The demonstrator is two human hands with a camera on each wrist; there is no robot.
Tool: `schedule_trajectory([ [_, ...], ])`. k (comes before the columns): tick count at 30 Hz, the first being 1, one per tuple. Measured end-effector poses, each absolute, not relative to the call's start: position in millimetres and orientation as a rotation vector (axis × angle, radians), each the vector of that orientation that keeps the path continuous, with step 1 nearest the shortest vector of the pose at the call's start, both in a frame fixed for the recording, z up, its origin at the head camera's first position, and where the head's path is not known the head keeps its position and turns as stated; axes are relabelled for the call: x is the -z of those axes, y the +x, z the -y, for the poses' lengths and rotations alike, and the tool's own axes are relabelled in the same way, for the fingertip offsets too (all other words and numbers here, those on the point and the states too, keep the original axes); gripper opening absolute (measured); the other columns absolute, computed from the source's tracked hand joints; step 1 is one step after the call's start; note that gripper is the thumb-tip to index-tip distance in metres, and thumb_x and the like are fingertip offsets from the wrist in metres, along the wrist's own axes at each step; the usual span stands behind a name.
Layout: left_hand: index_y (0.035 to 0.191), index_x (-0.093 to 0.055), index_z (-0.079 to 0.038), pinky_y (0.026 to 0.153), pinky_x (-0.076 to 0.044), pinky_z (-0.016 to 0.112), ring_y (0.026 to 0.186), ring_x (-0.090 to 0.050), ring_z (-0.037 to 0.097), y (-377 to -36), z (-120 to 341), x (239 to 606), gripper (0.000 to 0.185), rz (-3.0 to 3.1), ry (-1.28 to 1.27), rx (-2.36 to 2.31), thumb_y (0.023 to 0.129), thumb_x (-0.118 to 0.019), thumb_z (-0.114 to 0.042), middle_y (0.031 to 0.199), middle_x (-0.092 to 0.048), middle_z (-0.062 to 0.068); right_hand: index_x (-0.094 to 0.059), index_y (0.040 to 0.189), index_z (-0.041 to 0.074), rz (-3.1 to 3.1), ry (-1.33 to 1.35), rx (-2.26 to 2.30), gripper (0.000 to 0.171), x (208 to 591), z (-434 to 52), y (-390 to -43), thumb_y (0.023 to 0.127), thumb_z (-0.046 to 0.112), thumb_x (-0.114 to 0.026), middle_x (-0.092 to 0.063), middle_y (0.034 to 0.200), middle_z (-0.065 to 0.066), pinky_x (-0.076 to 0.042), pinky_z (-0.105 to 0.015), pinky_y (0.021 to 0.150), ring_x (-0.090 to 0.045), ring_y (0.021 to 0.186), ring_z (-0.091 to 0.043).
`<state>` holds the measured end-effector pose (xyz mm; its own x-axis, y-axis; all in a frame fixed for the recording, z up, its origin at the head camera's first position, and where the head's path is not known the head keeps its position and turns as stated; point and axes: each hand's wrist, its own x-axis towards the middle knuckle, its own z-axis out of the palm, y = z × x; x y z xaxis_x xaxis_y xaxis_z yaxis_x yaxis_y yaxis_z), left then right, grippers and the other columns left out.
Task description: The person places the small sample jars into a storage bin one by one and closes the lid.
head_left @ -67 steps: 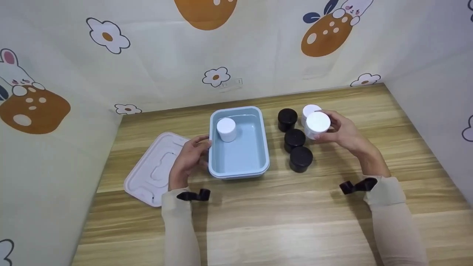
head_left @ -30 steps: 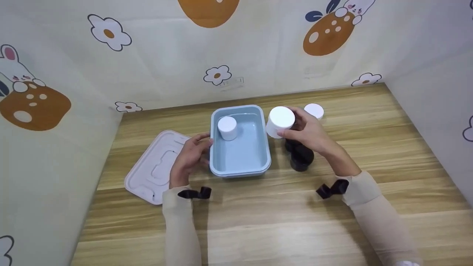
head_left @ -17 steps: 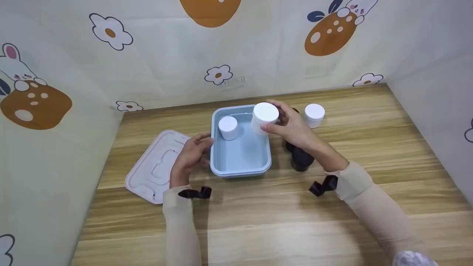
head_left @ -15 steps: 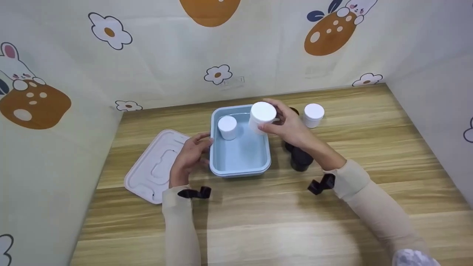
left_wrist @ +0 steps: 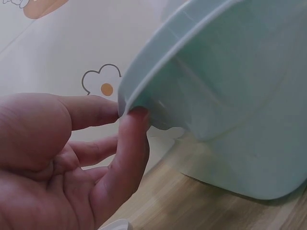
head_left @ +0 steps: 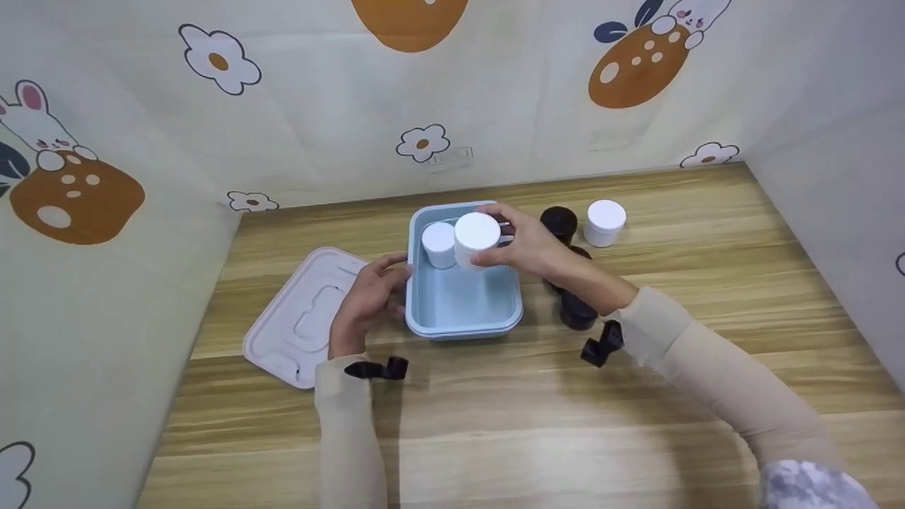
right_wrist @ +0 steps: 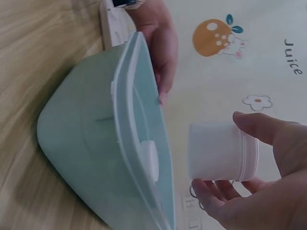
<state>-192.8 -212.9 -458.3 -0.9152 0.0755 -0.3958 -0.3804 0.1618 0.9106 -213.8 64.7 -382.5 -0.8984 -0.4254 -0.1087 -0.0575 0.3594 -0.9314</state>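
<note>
My right hand (head_left: pixel 529 246) holds a white screw-lid jar (head_left: pixel 475 232) upright by its sides, thumb on the near side. In the right wrist view this white jar (right_wrist: pixel 216 151) hangs above the rim of a light blue plastic box (head_left: pixel 463 331). My left hand (head_left: pixel 369 291) holds the box's left rim between thumb and finger, which the left wrist view shows close up on the rim (left_wrist: pixel 168 57). Inside the box, at its back left, stands another white jar (head_left: pixel 438 240), partly overlapped by the held one.
Several black-lidded jars stand right of the box, among them a black jar (head_left: pixel 558 223) at the back, others partly behind my right forearm. Beside them stands a white jar (head_left: pixel 605 220). A pale lid (head_left: pixel 300 318) lies left of the box, under my left forearm.
My right hand has lifted the white jar from among the jars on the right and carried it left, over the box. My left hand has stayed at the rim.
</note>
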Motion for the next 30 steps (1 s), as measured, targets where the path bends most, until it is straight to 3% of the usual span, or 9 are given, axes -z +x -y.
schedule_trajectory([
  [5,0.146,-0.049,-0.016,0.058,-0.057,0.032,0.085,-0.07,0.018,-193,212,456,0.047,-2.111,-0.282,-1.773,0.102,-0.058,-0.029,0.126,-0.067,0.019,-0.051,0.142,0.015,-2.274,-0.389,1.508,0.071,386,-57,-216,0.079,0.011,-0.084,-0.052,0.142,-0.01,-0.046,-0.047,0.109,-0.05,0.133,-0.032],
  [12,0.146,-0.048,-0.008,0.05,-0.055,0.027,0.071,-0.069,0.015,-193,213,460,0.046,-2.061,-0.217,-1.888,0.103,-0.056,-0.022,0.129,-0.063,0.028,-0.052,0.144,0.013,-2.275,-0.386,1.465,0.075,396,-47,-224,0.077,0.007,-0.084,-0.053,0.142,-0.014,-0.047,-0.043,0.105,-0.052,0.128,-0.034],
  [21,0.147,-0.048,-0.011,0.053,-0.056,0.028,0.08,-0.072,0.018,-193,213,460,0.047,-2.071,-0.231,-1.857,0.102,-0.057,-0.025,0.129,-0.065,0.025,-0.049,0.142,0.005,-2.377,-0.377,1.33,0.073,410,-34,-224,0.078,0.012,-0.083,-0.056,0.136,-0.019,-0.046,-0.043,0.108,-0.054,0.124,-0.031],
  [30,0.145,-0.049,-0.01,0.052,-0.055,0.028,0.079,-0.07,0.016,-193,212,461,0.046,-2.077,-0.225,-1.862,0.102,-0.057,-0.023,0.125,-0.066,0.025,-0.049,0.139,0.001,-2.463,-0.425,1.169,0.073,417,-21,-224,0.077,0.011,-0.085,-0.057,0.138,-0.02,-0.044,-0.042,0.111,-0.054,0.126,-0.032],
])
